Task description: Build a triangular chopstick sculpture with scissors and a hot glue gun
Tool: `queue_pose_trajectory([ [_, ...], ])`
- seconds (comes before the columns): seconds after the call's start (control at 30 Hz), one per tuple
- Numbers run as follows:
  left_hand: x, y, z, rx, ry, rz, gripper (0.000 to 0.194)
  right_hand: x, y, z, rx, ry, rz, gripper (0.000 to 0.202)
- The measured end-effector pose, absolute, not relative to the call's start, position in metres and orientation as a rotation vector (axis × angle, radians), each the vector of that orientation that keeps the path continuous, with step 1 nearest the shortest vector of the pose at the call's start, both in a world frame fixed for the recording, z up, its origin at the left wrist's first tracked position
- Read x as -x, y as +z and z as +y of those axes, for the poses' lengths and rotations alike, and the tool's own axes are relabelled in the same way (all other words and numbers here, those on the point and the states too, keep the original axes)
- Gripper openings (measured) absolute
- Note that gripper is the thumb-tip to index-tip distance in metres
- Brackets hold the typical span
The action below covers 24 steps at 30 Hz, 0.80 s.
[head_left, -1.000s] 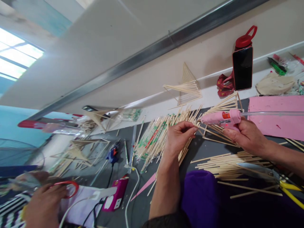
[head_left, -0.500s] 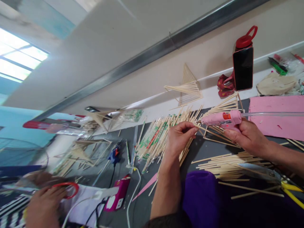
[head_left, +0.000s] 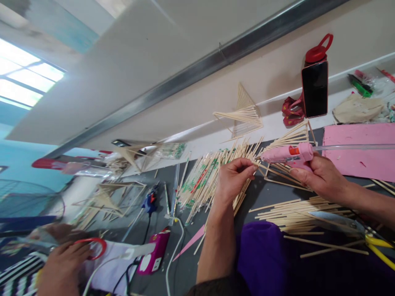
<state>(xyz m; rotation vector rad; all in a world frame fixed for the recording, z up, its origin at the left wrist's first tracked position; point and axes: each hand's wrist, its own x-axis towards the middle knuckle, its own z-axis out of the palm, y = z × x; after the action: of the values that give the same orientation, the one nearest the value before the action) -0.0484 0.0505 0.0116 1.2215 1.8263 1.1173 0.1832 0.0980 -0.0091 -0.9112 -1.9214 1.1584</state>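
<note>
My right hand (head_left: 321,174) is wrapped round the handle of a pink glue gun (head_left: 286,153), whose nozzle points left. The tip of the gun is close to the fingertips of my left hand (head_left: 233,176). Thumb and forefinger of that hand pinch the corner of a stick frame (head_left: 286,176), partly hidden behind the gun and my right hand. A clear glue stick (head_left: 354,147) sticks out of the gun's back. Beneath my left hand lies a pile of thin wooden sticks (head_left: 200,185) on plastic wrapping.
Loose sticks (head_left: 296,216) and yellow-handled scissors (head_left: 354,226) lie near my lap. A phone (head_left: 314,89) leans on a red-capped bottle. A finished-looking stick model (head_left: 243,115) stands by the wall. At left, another person's hand (head_left: 63,267) holds red-handled scissors (head_left: 100,248) near a blue glue gun (head_left: 150,201).
The other person's hand and scissors have shifted slightly right. My two hands and the pink glue gun stay in nearly the same place.
</note>
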Motion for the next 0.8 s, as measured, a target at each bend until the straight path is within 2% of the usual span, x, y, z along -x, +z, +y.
queue_pose_trajectory([
  [0.8, 0.0485, 0.0101, 0.0504, -1.206, 1.114, 1.84, 0.016, -0.1831, -0.0104, 0.099, 0.922, 1.165, -1.921, 0.03],
])
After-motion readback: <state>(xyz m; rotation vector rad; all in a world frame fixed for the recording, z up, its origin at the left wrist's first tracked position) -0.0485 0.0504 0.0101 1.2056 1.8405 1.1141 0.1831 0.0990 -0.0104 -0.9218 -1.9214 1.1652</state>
